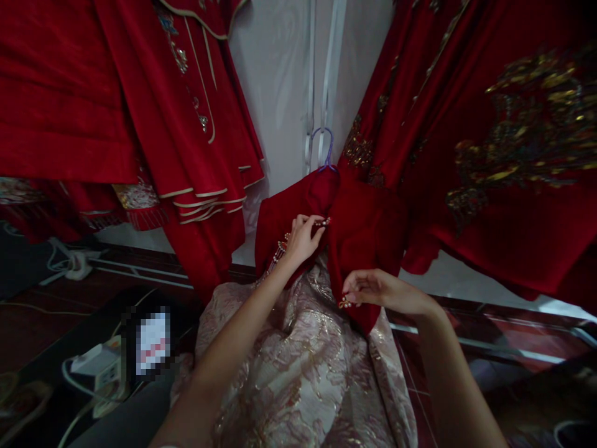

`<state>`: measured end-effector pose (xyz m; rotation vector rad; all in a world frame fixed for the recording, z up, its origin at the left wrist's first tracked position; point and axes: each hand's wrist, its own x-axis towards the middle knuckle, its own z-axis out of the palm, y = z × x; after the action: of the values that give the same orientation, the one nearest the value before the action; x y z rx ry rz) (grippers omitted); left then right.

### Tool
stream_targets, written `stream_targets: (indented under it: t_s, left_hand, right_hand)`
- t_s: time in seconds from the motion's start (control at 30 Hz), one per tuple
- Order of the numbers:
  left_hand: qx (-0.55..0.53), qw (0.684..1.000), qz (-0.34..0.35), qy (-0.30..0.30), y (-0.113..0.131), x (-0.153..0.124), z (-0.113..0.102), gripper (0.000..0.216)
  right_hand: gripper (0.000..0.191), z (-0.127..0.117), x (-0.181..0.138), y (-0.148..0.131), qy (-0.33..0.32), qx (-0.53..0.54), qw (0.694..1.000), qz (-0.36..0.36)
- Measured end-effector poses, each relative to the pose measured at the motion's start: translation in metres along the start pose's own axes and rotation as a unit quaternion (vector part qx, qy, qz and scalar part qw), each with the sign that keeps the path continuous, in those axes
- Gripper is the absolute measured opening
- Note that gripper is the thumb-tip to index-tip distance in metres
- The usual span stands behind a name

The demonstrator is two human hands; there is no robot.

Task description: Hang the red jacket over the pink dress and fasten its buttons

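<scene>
A short red jacket [364, 230] hangs in front of me on a purple hanger [330, 147], over a pale pink and gold patterned garment [303, 361]. At the jacket's upper front opening, my left hand [303, 238] is closed in a pinch beside a small beaded ornament [325, 221]. Lower down, near the jacket's right front edge, my right hand [370, 289] pinches another ornament of pearl-like beads and gold [345, 303]. Beaded tassels [278, 254] dangle from the jacket left of my left wrist.
Red gold-trimmed garments [186, 118] hang at the left, and a red garment with gold embroidery [522, 130] hangs at the right. White rails [321, 74] stand behind the hanger. At lower left are a power strip with cables [100, 367] and a blurred-out panel [153, 345].
</scene>
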<state>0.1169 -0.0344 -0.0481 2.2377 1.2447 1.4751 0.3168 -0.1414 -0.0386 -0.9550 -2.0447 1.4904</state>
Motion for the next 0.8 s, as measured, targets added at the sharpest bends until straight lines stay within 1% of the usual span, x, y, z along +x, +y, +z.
stream_targets:
  t_s: [0.03,0.1,0.2,0.3,0.4,0.47,0.5,0.57,0.63,0.67,0.7,0.73,0.77,0.8]
  left_hand:
    - [0.059,0.998,0.037,-0.01,0.001,0.006,-0.003,0.026]
    - [0.134,0.985,0.098,-0.038,0.003,0.017,-0.01,0.024]
    - [0.183,0.964,0.17,-0.089,0.006,0.032,-0.023,0.021]
    - [0.204,0.938,0.243,-0.139,0.008,0.042,-0.032,0.017]
    - [0.24,0.909,0.305,-0.152,0.009,0.046,-0.035,0.017]
    - [0.276,0.892,0.329,-0.143,0.008,0.047,-0.034,0.02]
    - [0.293,0.886,0.334,-0.135,0.007,0.047,-0.033,0.022]
    - [0.318,0.881,0.327,-0.125,0.006,0.047,-0.03,0.026]
    - [0.336,0.886,0.292,-0.128,0.006,0.047,-0.029,0.031]
    - [0.346,0.889,0.267,-0.137,0.006,0.047,-0.029,0.034]
    - [0.359,0.889,0.239,-0.153,0.007,0.047,-0.029,0.036]
    - [0.377,0.885,0.208,-0.176,0.008,0.047,-0.029,0.037]
    - [0.4,0.877,0.171,-0.204,0.008,0.047,-0.03,0.035]
    - [0.423,0.866,0.131,-0.231,0.008,0.048,-0.03,0.033]
  right_hand:
    - [0.024,-0.001,-0.002,0.0,0.003,-0.001,1.0,0.001]
    - [0.023,-0.003,-0.003,0.0,0.006,-0.003,1.0,0.002]
    - [0.024,-0.004,-0.004,0.001,0.004,-0.01,1.0,0.004]
    - [0.027,-0.004,-0.004,0.003,0.021,-0.008,1.0,-0.002]
    - [0.027,-0.005,-0.001,0.0,0.078,-0.03,0.996,-0.034]
    - [0.026,-0.008,0.007,-0.005,0.152,-0.054,0.984,-0.07]
    - [0.027,-0.01,0.014,-0.008,0.2,-0.061,0.973,-0.093]
    - [0.029,-0.015,0.033,-0.016,0.301,-0.061,0.94,-0.149]
    - [0.031,-0.019,0.059,-0.026,0.381,-0.048,0.899,-0.212]
    - [0.033,-0.021,0.073,-0.032,0.401,-0.031,0.883,-0.24]
    - [0.036,-0.021,0.088,-0.037,0.41,-0.005,0.875,-0.259]
    - [0.04,-0.021,0.102,-0.042,0.393,0.019,0.881,-0.261]
    - [0.044,-0.02,0.115,-0.045,0.376,0.038,0.894,-0.242]
    - [0.05,-0.018,0.127,-0.047,0.375,0.038,0.904,-0.204]
